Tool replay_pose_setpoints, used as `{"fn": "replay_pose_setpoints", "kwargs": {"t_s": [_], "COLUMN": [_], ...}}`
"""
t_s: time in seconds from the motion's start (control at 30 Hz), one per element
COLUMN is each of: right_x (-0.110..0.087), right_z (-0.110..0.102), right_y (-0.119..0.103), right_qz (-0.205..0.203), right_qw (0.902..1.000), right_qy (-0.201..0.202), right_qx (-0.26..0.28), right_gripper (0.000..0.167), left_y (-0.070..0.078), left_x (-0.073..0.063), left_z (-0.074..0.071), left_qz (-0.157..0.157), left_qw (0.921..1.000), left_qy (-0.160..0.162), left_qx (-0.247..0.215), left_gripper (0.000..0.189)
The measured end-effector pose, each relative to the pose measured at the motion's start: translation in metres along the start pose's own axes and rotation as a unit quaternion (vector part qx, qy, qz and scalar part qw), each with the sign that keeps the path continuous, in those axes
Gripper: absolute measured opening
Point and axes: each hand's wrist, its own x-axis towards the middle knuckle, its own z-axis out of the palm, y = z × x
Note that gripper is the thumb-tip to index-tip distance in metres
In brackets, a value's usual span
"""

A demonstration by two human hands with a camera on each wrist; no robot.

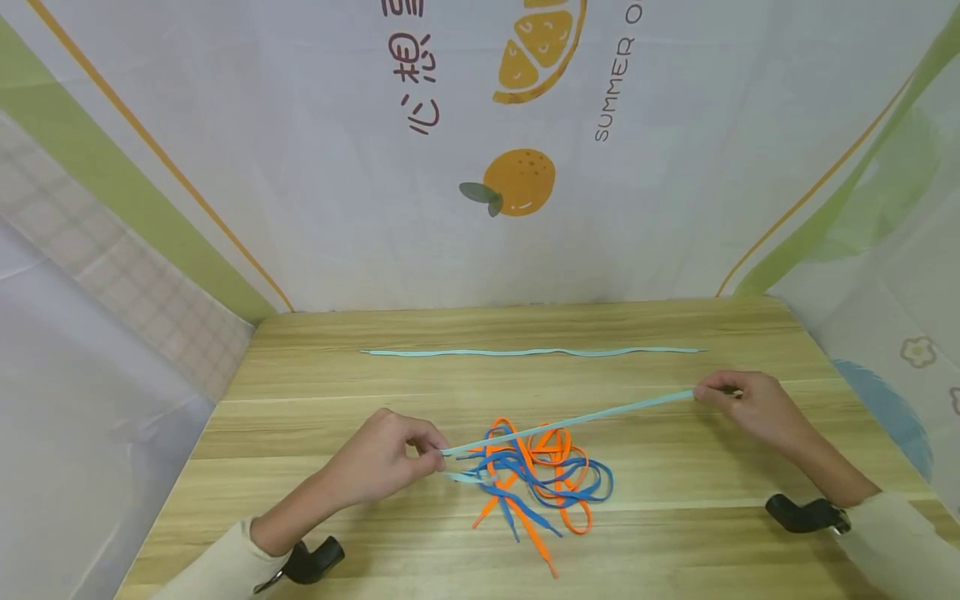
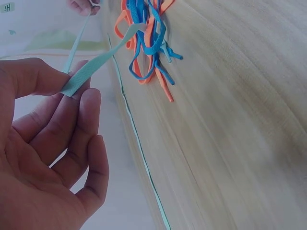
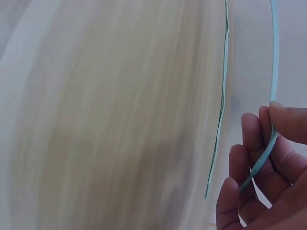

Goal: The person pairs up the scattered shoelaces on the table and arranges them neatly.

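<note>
A light mint-green shoelace (image 1: 600,414) is stretched taut between both hands, slanting up to the right above the table. My left hand (image 1: 390,457) pinches it between thumb and forefinger; past that pinch, the lace (image 2: 103,58) runs back to the pile. Its other stretch is pinched by my right hand (image 1: 750,408), and a short tail hangs over the right fingers (image 3: 283,163). Beneath the taut lace lies a tangle of orange shoelaces (image 1: 555,446) and blue shoelaces (image 1: 525,467). Behind, a second mint-green shoelace (image 1: 525,352) lies nearly straight across the table.
The wood-grain table (image 1: 300,375) meets a white printed curtain (image 1: 375,233) at its back edge, and more fabric hangs at both sides. A black wrist mount (image 1: 315,562) is strapped to the left forearm, another mount (image 1: 802,512) to the right one.
</note>
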Motion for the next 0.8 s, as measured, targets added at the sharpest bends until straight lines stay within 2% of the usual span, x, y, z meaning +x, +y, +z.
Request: {"fn": "replay_pose_setpoints", "kwargs": {"t_s": [0.8], "right_x": [-0.007], "right_z": [-0.02], "right_y": [0.036], "right_qz": [0.035], "right_qw": [0.999], "right_qy": [0.019], "right_qx": [-0.023], "right_gripper": [0.043], "left_y": [-0.002], "left_x": [-0.001], "left_z": [-0.002], "left_qz": [-0.013], "left_qw": [0.9999], "left_qy": [0.001], "left_qx": [-0.005], "left_gripper": [0.007]}}
